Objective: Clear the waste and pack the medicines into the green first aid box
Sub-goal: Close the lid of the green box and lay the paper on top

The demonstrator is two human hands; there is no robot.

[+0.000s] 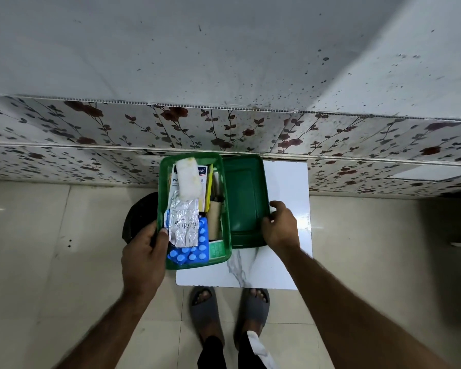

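The green first aid box (225, 209) stands on a small white marbled table (285, 262), its left part sticking out past the table edge. Inside lie a white gauze roll (189, 179), a crumpled silver blister strip (183, 225), a blue pill blister (194, 251), a plaster packet (201, 173) and a cardboard tube (215, 219). My left hand (147, 249) grips the box's near-left rim, thumb inside it. The green lid (244, 201) lies beside the box on the right. My right hand (281, 227) holds the lid's right edge.
A dark round bin (139, 217) sits on the floor under the box's left side. A floral-tiled wall base (250, 129) runs behind the table. My feet in grey slippers (229, 312) stand at the table's near edge on beige floor tiles.
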